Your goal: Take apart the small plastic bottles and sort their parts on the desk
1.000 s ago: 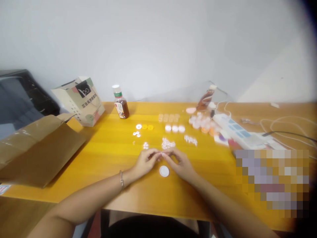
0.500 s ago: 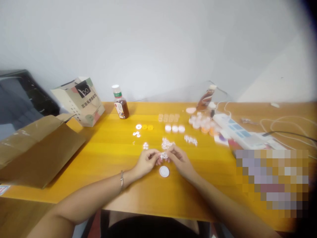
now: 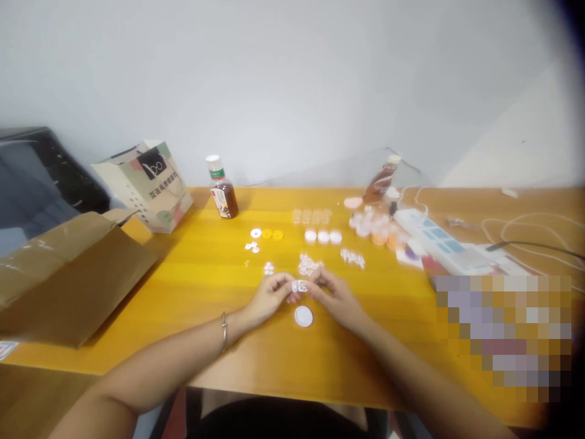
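Note:
Between my fingertips is a small white openwork plastic piece (image 3: 300,286). My left hand (image 3: 273,291) pinches its left side, and my right hand (image 3: 333,294) pinches its right side. Just below the hands a round white disc (image 3: 304,316) lies flat on the table. Beyond my fingers sits a cluster of small white ring-like parts (image 3: 309,264). More small white parts (image 3: 352,258) lie to its right. Tiny white round pieces (image 3: 269,269) are grouped near my left hand. The held piece is too small and blurred for finer detail.
Farther back are white discs (image 3: 323,236), yellow discs (image 3: 272,234), clear pieces (image 3: 312,216) and a heap of white and orange parts (image 3: 375,228). Two drink bottles (image 3: 225,198) stand near the wall. A cardboard box (image 3: 77,280) and paper bag (image 3: 155,189) occupy the left; a power strip (image 3: 434,235) is right.
The white piece between my fingertips has turned slightly and shows a different side. Both hands stay almost in place, and the parts on the table have not moved.

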### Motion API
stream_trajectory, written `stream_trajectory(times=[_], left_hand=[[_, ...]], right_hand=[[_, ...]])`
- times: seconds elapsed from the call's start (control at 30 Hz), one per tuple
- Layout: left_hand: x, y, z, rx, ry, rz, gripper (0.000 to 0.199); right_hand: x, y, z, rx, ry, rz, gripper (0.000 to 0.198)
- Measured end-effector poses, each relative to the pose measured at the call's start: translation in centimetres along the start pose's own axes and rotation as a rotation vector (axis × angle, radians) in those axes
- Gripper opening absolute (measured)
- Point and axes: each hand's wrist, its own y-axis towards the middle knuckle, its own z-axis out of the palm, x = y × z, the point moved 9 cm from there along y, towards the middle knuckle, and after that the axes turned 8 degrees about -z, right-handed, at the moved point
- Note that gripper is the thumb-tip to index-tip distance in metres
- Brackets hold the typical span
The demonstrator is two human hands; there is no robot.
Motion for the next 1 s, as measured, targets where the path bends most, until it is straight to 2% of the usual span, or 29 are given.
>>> stream_trajectory(times=[0.1, 0.3, 0.43, 0.53, 0.63, 0.8, 0.9, 1.0], left_hand=[[0.1, 0.0, 0.1, 0.020, -0.009, -0.002, 0.035], [0.0, 0.0, 0.3, 0.053, 0.022, 0.010, 0.035], [-0.4, -0.3, 0.3, 0.020, 0.117, 0.035, 0.033], [-1.3, -0.8, 0.2, -0.054, 0.254, 0.116, 0.030], [-2.6, -1.7, 0.2, -0.146, 0.416, 0.229, 0.027], [-3.4, -2.7, 0.6, -0.179, 0.548, 0.328, 0.021], [-3.8, -3.0, 0.9, -0.183, 0.606, 0.384, 0.018], [-3.5, -2.9, 0.8, -0.184, 0.598, 0.359, 0.019]], right_hand=[[0.3, -0.1, 0.8, 0.063, -0.138, -0.025, 0.029], [0.2, -0.2, 1.3, 0.095, -0.201, -0.051, 0.032], [-0.2, -0.1, 1.2, 0.098, -0.216, -0.023, 0.035], [0.0, -0.1, 1.3, 0.128, -0.248, -0.044, 0.035], [0.8, -0.1, 1.1, 0.144, -0.332, -0.145, 0.033], [2.9, -0.4, 0.9, 0.159, -0.523, -0.392, 0.032], [2.6, -0.4, 1.1, 0.180, -0.503, -0.346, 0.036], [1.8, -0.3, 1.1, 0.179, -0.461, -0.265, 0.040]])
